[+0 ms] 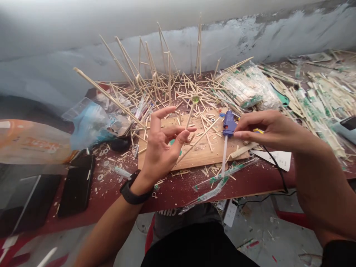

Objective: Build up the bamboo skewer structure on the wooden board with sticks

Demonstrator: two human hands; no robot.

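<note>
Head view: left hand (164, 148) pinching a thin wooden stick (190, 115), green bit (196, 99) at its far end, over the wooden board (205, 159); right hand (267, 128) at the purple glue gun (228, 122), board's right side, gripping or merely touching, cannot tell.

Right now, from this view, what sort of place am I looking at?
Probably a makeshift craft workspace: a purple glue gun, heaped wooden sticks, and a wooden board littered with cut pieces on a dark red table.

Orange bag (36, 142), blurry, partly beyond left edge
</note>
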